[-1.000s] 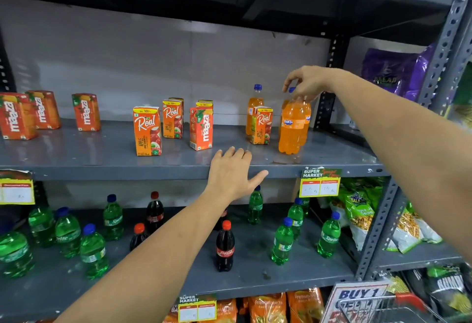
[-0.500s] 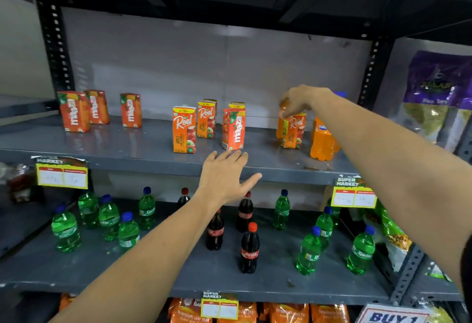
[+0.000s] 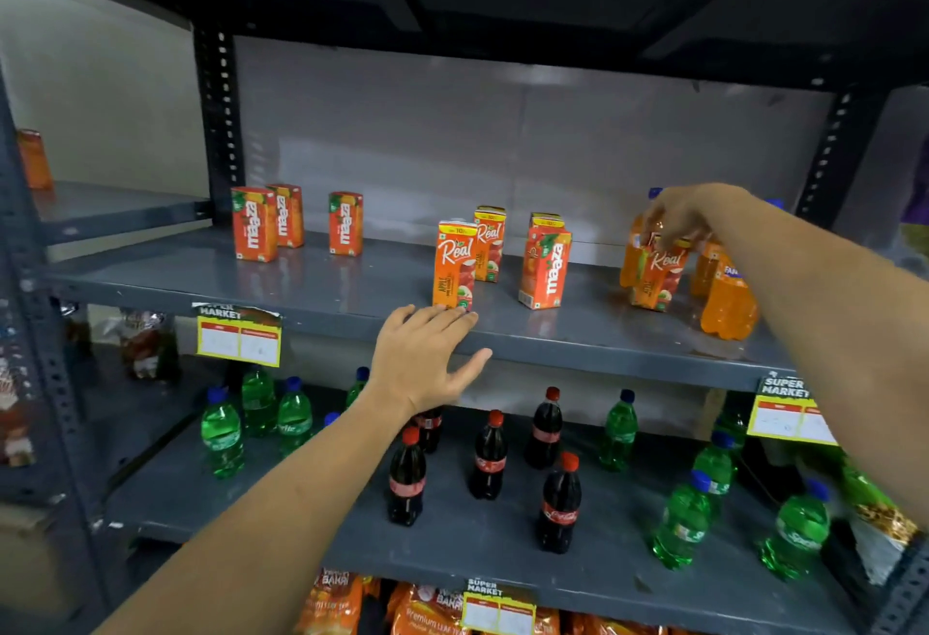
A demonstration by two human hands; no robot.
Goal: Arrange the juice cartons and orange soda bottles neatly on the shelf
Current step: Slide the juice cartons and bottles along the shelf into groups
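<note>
On the grey middle shelf point(image 3: 352, 292) stand three orange Maaza cartons point(image 3: 254, 224) at the left, two Real cartons point(image 3: 454, 264) and another Maaza carton point(image 3: 545, 266) in the middle. At the right, my right hand point(image 3: 686, 212) grips the top of a Real juice carton point(image 3: 656, 277), which stands among orange soda bottles point(image 3: 728, 303). My left hand point(image 3: 422, 358) hovers open, fingers spread, at the shelf's front edge just below the front Real carton.
The lower shelf holds green soda bottles point(image 3: 222, 431) and dark cola bottles point(image 3: 560, 504). Price tags point(image 3: 239, 337) hang on the shelf edges. Orange snack bags point(image 3: 427, 609) sit at the bottom. A perforated upright point(image 3: 218, 117) bounds the bay's left side.
My right hand left the orange soda bottle's cap and moved left onto the Real carton beside it. The view shifted left. My left hand stayed by the shelf edge.
</note>
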